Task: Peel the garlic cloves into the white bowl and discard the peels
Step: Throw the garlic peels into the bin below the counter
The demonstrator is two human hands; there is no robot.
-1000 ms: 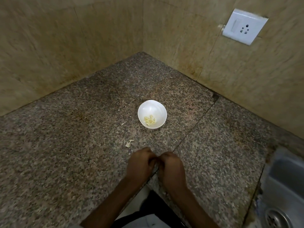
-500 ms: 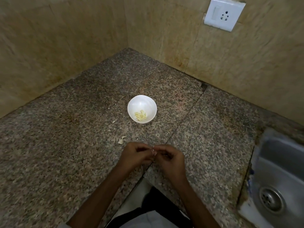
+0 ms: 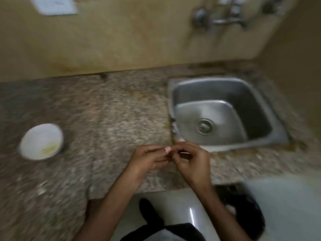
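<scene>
Granite counter with a steel sink at right; a white bowl of peeled garlic cloves sits far left. Between them, left hand and right hand meet, curled fingertips pinching a pale bit, too blurred to identify.

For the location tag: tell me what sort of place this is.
Probably a home kitchen: a granite counter with a steel sink set into it, a wall tap above, and a white bowl.
</scene>
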